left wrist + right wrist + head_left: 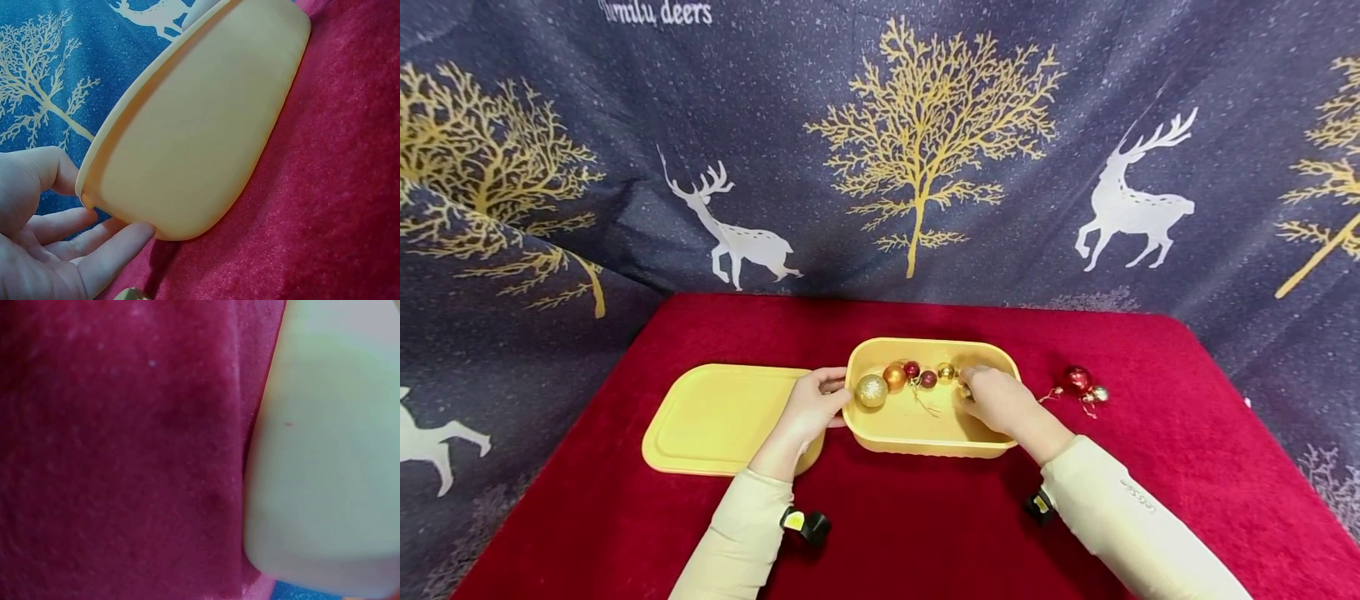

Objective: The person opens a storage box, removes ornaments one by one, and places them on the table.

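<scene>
Red velvet covers the counter [925, 533], and a dark blue cloth with gold trees and white deer [1131, 204] hangs behind it.

A yellow box [925, 433] sits in the middle of the red cloth. Inside it lie some small Christmas balls: a glittery gold ball [871, 390], an orange ball [894, 377], two little dark red balls [920, 374] and a small gold ball [946, 371].

The right hand [996, 400] reaches into the box from the right side. Its fingers are curled down by a small gold thing near the balls, but I cannot tell if it is gripping it. The right wrist camera only shows the box wall [325, 456] and red cloth.

The left hand [812, 408] rests on the left end of the box. Its thumb goes over the rim and its fingers [106, 250] lie straight along the outside wall [187, 137], so it steadies the box.

The yellow lid [715, 417] lies flat to the left of the box, so the box is open.

Two more balls, a shiny red ball [1077, 380] and a little pale gold ball [1099, 393], sit on the cloth to the right, outside the box. So most balls look put away, and I think these two are left.
</scene>
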{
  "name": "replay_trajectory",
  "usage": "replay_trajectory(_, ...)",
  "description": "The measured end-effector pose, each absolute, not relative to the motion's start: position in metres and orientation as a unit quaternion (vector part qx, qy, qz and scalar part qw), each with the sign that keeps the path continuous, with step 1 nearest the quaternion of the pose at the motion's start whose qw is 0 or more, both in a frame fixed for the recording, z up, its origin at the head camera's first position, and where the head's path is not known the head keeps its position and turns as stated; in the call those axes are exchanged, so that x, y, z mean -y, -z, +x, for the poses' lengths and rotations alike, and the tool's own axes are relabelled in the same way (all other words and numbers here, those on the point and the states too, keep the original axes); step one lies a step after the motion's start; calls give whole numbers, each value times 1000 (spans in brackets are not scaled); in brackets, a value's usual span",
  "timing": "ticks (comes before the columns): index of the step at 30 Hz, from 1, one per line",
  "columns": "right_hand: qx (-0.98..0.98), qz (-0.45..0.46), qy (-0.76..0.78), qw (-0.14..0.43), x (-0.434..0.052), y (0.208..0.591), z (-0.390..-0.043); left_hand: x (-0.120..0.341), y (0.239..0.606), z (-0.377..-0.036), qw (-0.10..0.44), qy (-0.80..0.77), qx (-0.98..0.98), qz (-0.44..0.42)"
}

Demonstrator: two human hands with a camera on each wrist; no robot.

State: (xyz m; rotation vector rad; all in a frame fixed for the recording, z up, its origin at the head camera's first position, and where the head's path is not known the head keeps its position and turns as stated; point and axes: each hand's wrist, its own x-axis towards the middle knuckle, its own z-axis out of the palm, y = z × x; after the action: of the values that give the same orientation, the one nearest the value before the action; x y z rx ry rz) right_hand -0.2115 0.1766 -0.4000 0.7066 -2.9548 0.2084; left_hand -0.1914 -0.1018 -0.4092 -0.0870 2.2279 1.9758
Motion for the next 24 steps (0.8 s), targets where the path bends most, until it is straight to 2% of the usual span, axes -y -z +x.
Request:
replay_trajectory(9, 962, 247, -97, 69, -179, 401, -212, 102, 412, -192, 81, -655, -750, -29)
replay_trajectory(16, 943, 279, -144, 111, -181, 399, -210, 102, 412, -192, 80, -659, -748, -32)
replay_trajectory(24, 941, 274, -171, 105, -185, 396, -207, 102, 412, -192, 80, -664, -743, -32)
